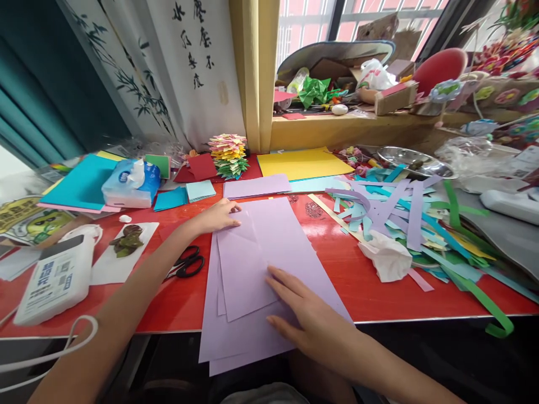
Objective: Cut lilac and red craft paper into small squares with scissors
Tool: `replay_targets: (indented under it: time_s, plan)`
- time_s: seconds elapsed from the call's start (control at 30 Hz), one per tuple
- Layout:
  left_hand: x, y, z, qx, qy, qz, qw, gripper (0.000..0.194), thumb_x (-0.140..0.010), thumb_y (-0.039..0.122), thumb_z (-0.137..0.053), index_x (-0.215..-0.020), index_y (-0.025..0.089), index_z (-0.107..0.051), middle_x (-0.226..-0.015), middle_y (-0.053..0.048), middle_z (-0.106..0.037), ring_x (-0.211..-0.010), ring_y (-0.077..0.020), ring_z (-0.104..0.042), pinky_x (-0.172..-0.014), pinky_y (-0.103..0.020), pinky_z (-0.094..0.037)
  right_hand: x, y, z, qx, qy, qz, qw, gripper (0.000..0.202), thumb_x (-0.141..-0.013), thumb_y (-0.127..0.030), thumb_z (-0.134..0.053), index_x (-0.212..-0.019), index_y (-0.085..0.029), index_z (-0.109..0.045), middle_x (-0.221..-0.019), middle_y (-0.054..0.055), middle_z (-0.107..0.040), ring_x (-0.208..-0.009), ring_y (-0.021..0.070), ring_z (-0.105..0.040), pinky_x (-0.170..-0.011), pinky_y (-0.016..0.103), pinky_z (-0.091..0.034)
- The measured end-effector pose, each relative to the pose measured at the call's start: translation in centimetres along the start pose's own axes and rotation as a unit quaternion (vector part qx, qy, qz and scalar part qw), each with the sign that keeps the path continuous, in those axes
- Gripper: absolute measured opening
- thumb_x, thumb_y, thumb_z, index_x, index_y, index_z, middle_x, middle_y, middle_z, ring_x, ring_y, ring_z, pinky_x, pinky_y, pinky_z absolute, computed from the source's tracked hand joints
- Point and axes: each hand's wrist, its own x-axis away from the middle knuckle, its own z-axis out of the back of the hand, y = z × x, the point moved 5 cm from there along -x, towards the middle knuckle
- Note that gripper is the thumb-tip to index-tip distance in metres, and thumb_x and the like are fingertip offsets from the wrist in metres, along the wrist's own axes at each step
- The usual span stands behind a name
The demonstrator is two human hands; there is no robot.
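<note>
Large purple paper sheets lie stacked and slightly offset, their lower ends reaching past the table's front edge. On top of them rest smaller purple sheets, also not quite lined up. My left hand is at the upper left of the small sheets, fingers curled and thumb over the top one's edge. Flat and spread, my right hand touches the lower right of the small sheets with its fingertips and holds nothing. Black-handled scissors lie left of the stack, partly hidden by my left forearm.
Cut paper strips are heaped at right beside a crumpled tissue. A tissue pack, folded-paper stack and yellow sheet stand or lie at the back. A white device with a cable is at left on the red table.
</note>
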Motion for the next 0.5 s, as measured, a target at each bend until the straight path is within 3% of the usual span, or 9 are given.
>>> replay_targets:
  time_s: [0.17, 0.3, 0.4, 0.5]
  plan:
    - [-0.6, -0.3, -0.2, -0.011, -0.034, 0.031, 0.999, 0.052, -0.065, 0.047, -0.057, -0.109, 0.019, -0.05, -0.112, -0.011, -0.051, -0.105, -0.0271, -0.049, -0.083, -0.033, -0.039, -0.1, -0.8, -1.2, 0.07, -0.018, 0.031, 0.997, 0.059, -0.085, -0.033, -0.045, -0.136, -0.006, -0.032, -0.144, 0.01, -0.025, -0.134, 0.0239, -0.019, -0.108, 0.04, -0.026]
    - [-0.6, 0.9, 0.3, -0.034, -0.039, -0.005, 0.999, 0.028, -0.065, 0.043, -0.057, -0.08, 0.019, -0.056, -0.09, -0.007, -0.058, -0.092, -0.0271, -0.051, -0.074, -0.032, -0.039, 0.1, -0.5, -0.9, 0.062, -0.004, 0.025, 0.998, 0.057, -0.085, -0.033, -0.046, -0.136, -0.01, -0.035, -0.144, 0.01, -0.027, -0.133, 0.0238, -0.023, -0.107, 0.04, -0.028]
    - [-0.2, 1.9, 1.4, 0.067, -0.009, -0.017, 0.998, 0.028, -0.066, 0.041, -0.059, -0.083, 0.02, -0.055, -0.087, -0.003, -0.059, -0.083, -0.0227, -0.054, -0.069, -0.03, -0.04, 0.2, 0.9, 1.0, 0.022, 0.083, -0.011, 0.996, 0.061, -0.085, -0.039, -0.044, -0.139, -0.016, -0.028, -0.145, 0.01, -0.025, -0.132, 0.0236, -0.026, -0.104, 0.042, -0.033]
    - [0.0, 2.2, 3.4, 0.232, 0.089, -0.013, 0.969, 0.033, -0.067, 0.04, -0.061, -0.092, 0.019, -0.053, -0.091, -0.003, -0.059, -0.081, -0.0202, -0.055, -0.066, -0.029, -0.043, -0.2, 2.3, 4.2, -0.028, 0.194, -0.046, 0.979, 0.07, -0.083, -0.046, -0.047, -0.141, -0.022, -0.017, -0.143, 0.012, -0.029, -0.13, 0.0279, -0.03, -0.1, 0.049, -0.035]
